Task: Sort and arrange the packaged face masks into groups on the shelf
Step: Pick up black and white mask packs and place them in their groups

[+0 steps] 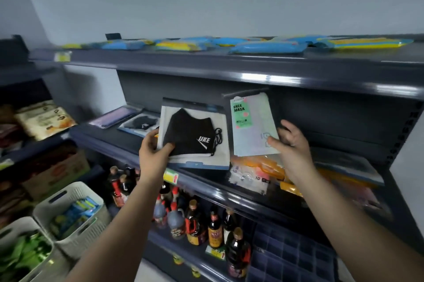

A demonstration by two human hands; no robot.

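My left hand (154,152) pinches the lower left corner of a packaged black mask (193,133) and holds it up over the middle shelf (128,144). My right hand (289,141) pinches the lower right edge of a pale pack labelled FACE MASK (252,125), lifted beside the black one. Below them, orange and clear mask packs (257,173) lie in a loose pile on the shelf. Further left on the same shelf lie another black mask pack (140,123) and a purple pack (114,117).
Blue and yellow packs (263,46) line the top shelf. Sauce bottles (206,224) fill the shelf below. Two white baskets (68,192) with packets stand at the lower left, beside a side shelf with snack bags (43,118). More packs (344,167) lie to the right.
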